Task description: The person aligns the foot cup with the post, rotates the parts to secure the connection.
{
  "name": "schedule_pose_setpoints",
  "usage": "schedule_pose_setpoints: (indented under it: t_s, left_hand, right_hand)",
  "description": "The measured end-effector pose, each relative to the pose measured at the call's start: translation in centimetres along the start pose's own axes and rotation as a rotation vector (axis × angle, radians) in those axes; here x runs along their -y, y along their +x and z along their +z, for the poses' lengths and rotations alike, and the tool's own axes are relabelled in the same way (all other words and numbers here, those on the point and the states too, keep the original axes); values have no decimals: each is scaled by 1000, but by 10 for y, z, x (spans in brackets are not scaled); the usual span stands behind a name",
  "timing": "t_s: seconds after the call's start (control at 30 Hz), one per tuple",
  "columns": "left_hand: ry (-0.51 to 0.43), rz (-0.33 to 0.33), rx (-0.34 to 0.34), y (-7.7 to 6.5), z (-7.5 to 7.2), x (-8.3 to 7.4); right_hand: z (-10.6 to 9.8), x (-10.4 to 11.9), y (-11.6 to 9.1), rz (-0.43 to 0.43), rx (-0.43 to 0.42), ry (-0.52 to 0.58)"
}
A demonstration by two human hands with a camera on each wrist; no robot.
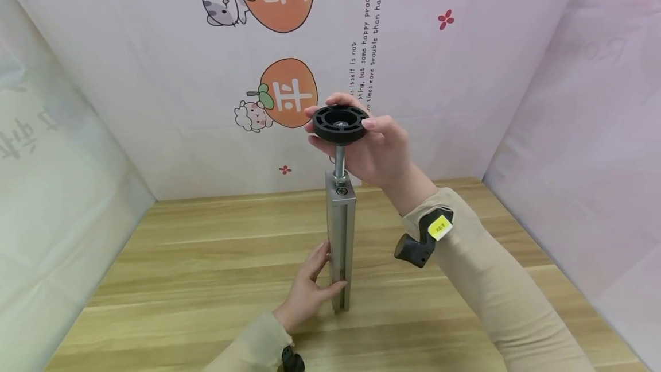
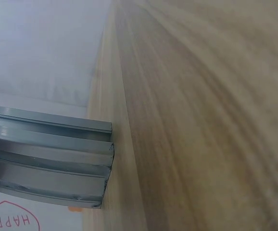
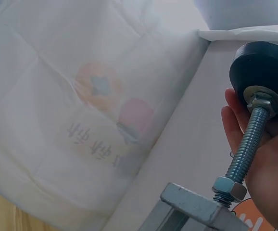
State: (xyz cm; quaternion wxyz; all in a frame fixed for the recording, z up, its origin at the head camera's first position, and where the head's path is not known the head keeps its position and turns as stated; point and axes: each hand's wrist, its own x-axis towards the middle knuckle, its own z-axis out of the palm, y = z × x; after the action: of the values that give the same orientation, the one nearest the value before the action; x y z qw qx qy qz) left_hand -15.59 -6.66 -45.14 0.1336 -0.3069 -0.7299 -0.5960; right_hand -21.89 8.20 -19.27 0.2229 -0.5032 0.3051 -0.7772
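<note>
An aluminium profile (image 1: 341, 240) stands upright on the wooden table, its slotted lower end (image 2: 57, 159) at the wood in the left wrist view. From its top plate (image 3: 192, 204) rises a threaded rod (image 3: 247, 144) with a hex nut (image 3: 229, 188) low on it. A round black levelling foot (image 1: 341, 125) caps the rod. My right hand (image 1: 379, 151) grips the foot's rim, thumb on the near right side and fingers round the far left. Lower down, my left hand (image 1: 310, 291) holds the profile from the left, its thumb across the near face.
The wooden table (image 1: 206, 257) lies under the profile. A white printed cloth (image 1: 170, 73) with orange fruit drawings hangs behind, and pale cloth walls (image 1: 583, 148) close in both sides. A black wrist mount (image 1: 413, 248) sits on the right sleeve.
</note>
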Motion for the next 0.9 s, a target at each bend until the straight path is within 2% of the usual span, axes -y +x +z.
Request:
schedule_pose_setpoints:
  t_s: [0.3, 0.5, 0.77, 0.9]
  left_hand:
    - [26, -1, -10, -1, -6, -1]
    - [2, -8, -4, -1, -6, 0]
    - [-9, 33, -1, 0, 2, 0]
    - [0, 42, -21, -1, 1, 1]
  right_hand:
    - [1, -8, 4, -48, -12, 99]
    - [0, -10, 4, -64, -11, 91]
    - [1, -6, -2, -88, -33, 88]
    - [3, -7, -2, -81, -54, 68]
